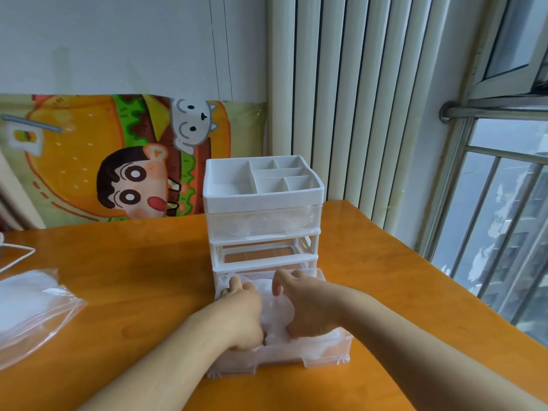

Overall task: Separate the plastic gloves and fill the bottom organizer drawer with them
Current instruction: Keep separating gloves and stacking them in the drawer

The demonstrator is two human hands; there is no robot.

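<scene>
Plastic gloves: a thin, crumpled clear heap (277, 304) lies inside the bottom drawer (314, 355), which is pulled well out from the organizer (264, 221) toward the person, so the whole tray is open from above for filling.
Left hand: the left hand (241, 307) lies on the heap at the drawer's left side, fingers (235, 284) reaching toward the organizer; it looks to be pressing the springy film down so it stays below the rim. Whether the fingers are spread or together I cannot tell.
Right hand: the right hand (308, 304) presses the heap at the drawer's right side, fingers (278, 281) bent slightly downward and fairly close together, pinching nothing that I can see.
Middle slot: directly above the bottom drawer the frame shows through, with no drawer visible in it.
Upper drawer: closed, with clear film already showing behind its front.
Supply bag: a clear bag of more gloves (32, 307) lies on the desk (133, 292), well left of the organizer, within reach for the next batch.
Stage, as a judgement: filling is under way; the heap probably needs flattening before the drawer can slide shut.
</scene>
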